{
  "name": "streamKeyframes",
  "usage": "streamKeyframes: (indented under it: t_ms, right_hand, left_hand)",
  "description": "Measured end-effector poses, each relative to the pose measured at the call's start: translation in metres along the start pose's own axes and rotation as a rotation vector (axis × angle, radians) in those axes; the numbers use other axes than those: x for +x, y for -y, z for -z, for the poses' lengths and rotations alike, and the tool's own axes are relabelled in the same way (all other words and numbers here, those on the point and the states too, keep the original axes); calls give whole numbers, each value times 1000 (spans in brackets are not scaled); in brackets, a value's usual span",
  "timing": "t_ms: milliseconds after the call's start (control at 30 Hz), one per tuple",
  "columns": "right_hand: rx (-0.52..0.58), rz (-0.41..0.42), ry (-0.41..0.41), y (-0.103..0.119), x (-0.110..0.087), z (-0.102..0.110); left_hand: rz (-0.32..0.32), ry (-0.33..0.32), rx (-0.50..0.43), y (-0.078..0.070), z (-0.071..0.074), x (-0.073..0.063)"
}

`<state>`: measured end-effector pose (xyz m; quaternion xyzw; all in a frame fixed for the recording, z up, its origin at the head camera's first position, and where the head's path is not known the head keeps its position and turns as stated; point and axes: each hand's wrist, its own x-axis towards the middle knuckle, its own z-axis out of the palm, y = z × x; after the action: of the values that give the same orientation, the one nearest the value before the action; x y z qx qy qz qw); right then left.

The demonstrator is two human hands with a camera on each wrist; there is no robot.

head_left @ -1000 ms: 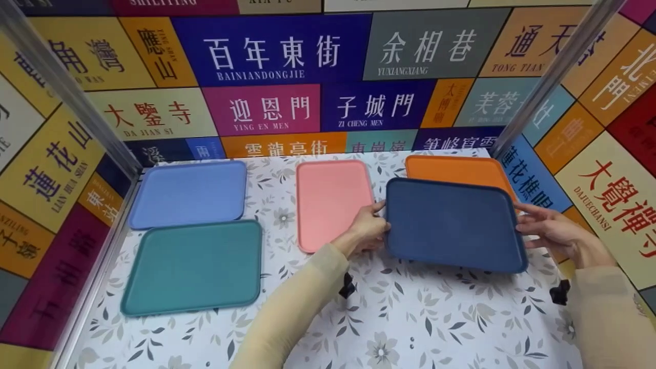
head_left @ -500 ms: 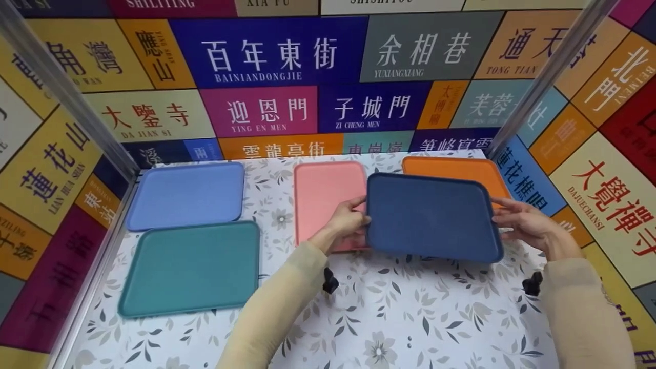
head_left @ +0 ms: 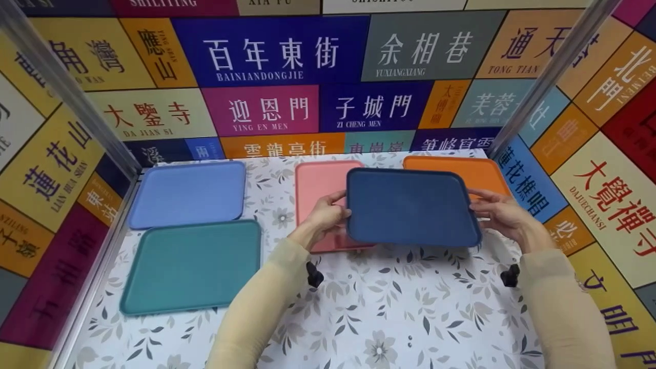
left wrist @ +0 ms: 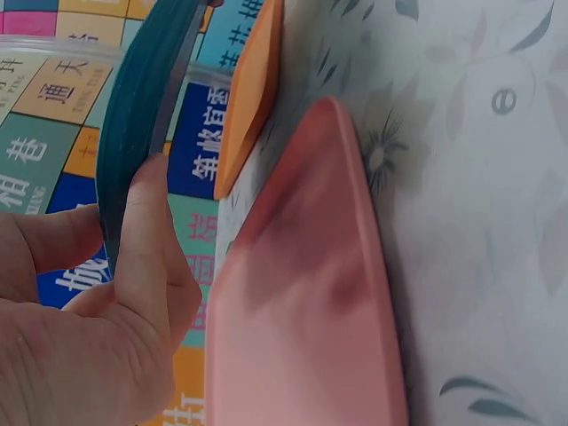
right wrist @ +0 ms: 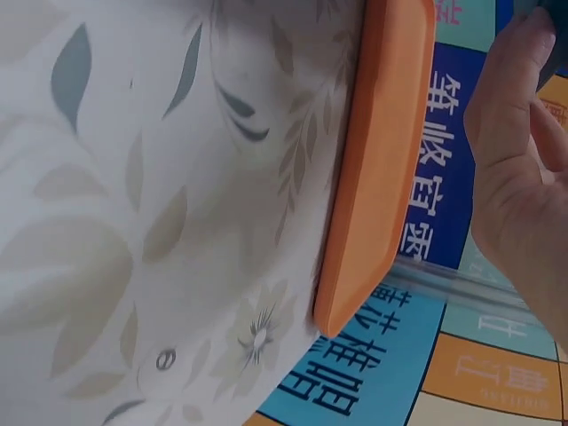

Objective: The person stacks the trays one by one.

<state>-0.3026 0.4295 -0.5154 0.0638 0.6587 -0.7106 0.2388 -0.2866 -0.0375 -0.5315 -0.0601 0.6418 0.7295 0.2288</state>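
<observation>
A dark blue tray [head_left: 412,207] is held up off the table between both hands. My left hand [head_left: 324,218] grips its left edge, thumb on the upper side; the left wrist view shows the tray [left wrist: 142,115] pinched there, raised above a pink tray [left wrist: 311,302]. At the opposite edge, my right hand [head_left: 505,215] grips the right side, fingers at the rim. The blue tray covers part of the pink tray [head_left: 320,192] and the near-left part of an orange tray [head_left: 484,171], both lying on the table.
To the left lie a periwinkle tray [head_left: 189,195] and a green tray [head_left: 192,266], the green one nearer, their edges meeting. A floral cloth [head_left: 379,312] covers the table. Printed panels [head_left: 266,51] wall in the back and sides, with clear posts [head_left: 543,77] at the corners.
Both hands have carried the dark blue tray leftward and slightly away, from in front of the orange tray to partly over the pink one. The other trays stay put.
</observation>
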Motion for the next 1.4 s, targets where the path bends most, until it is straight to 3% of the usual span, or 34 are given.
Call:
streamKeyframes:
  t_ms: [500,767,900,1100,1400]
  right_hand:
    - [70,24,19,-5,9,-27]
    - [137,81,-18,-10,14,-37]
    - [188,103,-56,-10,14,-45]
    - [374,155,-114,-10,14,-62]
    - [516,83,-342,-3,10,-97]
  left_hand:
    - [-16,-94,-50,2,17,-1]
    - [-45,-133,-100,4,19,-1]
    - [-55,-148,-112,3,18,-1]
    - [-54,-187,-123,2,13,0]
    - [-68,-222,-208,6,2,0]
